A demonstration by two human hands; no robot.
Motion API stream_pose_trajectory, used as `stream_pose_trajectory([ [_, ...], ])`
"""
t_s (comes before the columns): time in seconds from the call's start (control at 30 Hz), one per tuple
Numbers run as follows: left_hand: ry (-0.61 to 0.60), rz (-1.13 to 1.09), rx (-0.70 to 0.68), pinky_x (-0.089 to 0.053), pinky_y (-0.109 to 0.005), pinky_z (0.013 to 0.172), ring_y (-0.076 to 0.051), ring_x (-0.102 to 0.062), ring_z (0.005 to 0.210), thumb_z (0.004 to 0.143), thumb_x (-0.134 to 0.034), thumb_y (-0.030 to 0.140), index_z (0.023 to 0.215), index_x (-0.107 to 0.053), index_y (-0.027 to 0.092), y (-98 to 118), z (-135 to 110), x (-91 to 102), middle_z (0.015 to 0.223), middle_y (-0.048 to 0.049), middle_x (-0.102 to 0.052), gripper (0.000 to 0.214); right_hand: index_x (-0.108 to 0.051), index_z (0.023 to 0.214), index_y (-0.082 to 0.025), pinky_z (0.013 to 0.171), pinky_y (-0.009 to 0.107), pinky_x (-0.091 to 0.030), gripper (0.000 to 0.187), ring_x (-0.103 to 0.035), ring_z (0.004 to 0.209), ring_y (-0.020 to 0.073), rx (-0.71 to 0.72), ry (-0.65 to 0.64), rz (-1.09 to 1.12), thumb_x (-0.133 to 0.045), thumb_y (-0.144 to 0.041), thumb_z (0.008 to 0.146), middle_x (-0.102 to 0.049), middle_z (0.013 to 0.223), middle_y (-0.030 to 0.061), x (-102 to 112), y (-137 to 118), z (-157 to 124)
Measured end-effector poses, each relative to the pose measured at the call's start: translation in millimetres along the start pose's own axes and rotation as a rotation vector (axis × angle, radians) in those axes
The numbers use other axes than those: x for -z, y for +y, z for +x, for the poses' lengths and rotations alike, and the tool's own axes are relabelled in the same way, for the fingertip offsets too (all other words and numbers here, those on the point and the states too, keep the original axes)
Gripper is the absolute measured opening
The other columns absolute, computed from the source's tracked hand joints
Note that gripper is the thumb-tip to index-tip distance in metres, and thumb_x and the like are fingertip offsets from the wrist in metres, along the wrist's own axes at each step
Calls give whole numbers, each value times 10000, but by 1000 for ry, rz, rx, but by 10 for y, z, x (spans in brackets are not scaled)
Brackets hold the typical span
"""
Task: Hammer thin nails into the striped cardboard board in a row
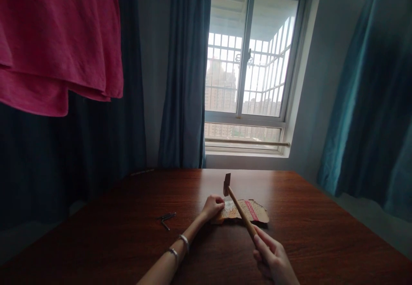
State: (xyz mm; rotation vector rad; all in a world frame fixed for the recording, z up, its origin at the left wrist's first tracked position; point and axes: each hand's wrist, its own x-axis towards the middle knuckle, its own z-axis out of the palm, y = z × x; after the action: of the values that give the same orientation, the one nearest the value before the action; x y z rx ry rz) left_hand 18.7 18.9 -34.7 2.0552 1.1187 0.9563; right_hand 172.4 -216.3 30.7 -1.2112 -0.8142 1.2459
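My right hand [272, 255] is wrapped round the lower end of a hammer's wooden handle. The hammer [242, 211] slants up and away to the left, its metal head raised above my left hand [213, 206]. At the left end of a flat, torn-edged piece of cardboard [261, 214], my left fingers are pinched together round what looks like a nail [224, 200], mostly hidden by the fingertips. Small dots or holes and a pink-red stripe mark the cardboard. Left of my forearm, several dark nails [168, 217] lie loose on the table.
The brown wooden table [128, 242] stretches to the wall below a barred window [246, 62]. Blue curtains [185, 74] hang on both sides. A pink cloth [64, 40] hangs at the upper left, above table height.
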Motion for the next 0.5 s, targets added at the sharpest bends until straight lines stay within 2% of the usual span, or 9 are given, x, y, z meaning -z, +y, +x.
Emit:
stream_pose_trajectory([
  [0.1, 9, 10, 4, -419, -222, 674, -159, -588, 727, 649, -532, 242, 718, -680, 127, 20, -4, 7, 722, -36, -670, 200, -488, 1208, -113, 325, 116, -113, 840, -235, 334, -2, 17, 3, -4, -658, -608, 551, -388, 444, -82, 9, 15, 3],
  [0.23, -6, 32, 8, -417, -222, 671, -159, -588, 727, 655, -532, 251, 727, -684, 131, 51, -20, 28, 732, -35, -672, 206, -487, 1211, -112, 318, 124, -71, 869, -203, 318, -3, -24, 30, -8, -658, -627, 532, -415, 436, -76, 41, 36, -13],
  [0.3, -8, 37, 0, -416, -223, 672, -158, -589, 722, 658, -529, 252, 731, -687, 129, 70, -34, 40, 737, -36, -673, 213, -500, 1198, -105, 321, 127, -75, 853, -239, 319, 7, 1, 55, 3, -667, -615, 534, -423, 429, -72, 74, 54, -14],
  [0.4, -1, 63, -7, -411, -223, 657, -155, -584, 703, 662, -522, 252, 736, -692, 123, 99, -54, 53, 736, -40, -671, 226, -530, 1158, -76, 330, 143, -155, 816, -338, 346, 38, 106, 118, 9, -690, -578, 536, -422, 412, -73, 156, 88, 7],
  [0.5, -2, 118, -8, -402, -218, 629, -148, -568, 685, 652, -532, 251, 768, -695, 122, 120, -68, 57, 741, -39, -661, 238, -549, 1124, -51, 369, 183, -288, 768, -419, 397, 75, 236, 228, -44, -709, -530, 546, -467, 416, -66, 290, 107, 37],
])
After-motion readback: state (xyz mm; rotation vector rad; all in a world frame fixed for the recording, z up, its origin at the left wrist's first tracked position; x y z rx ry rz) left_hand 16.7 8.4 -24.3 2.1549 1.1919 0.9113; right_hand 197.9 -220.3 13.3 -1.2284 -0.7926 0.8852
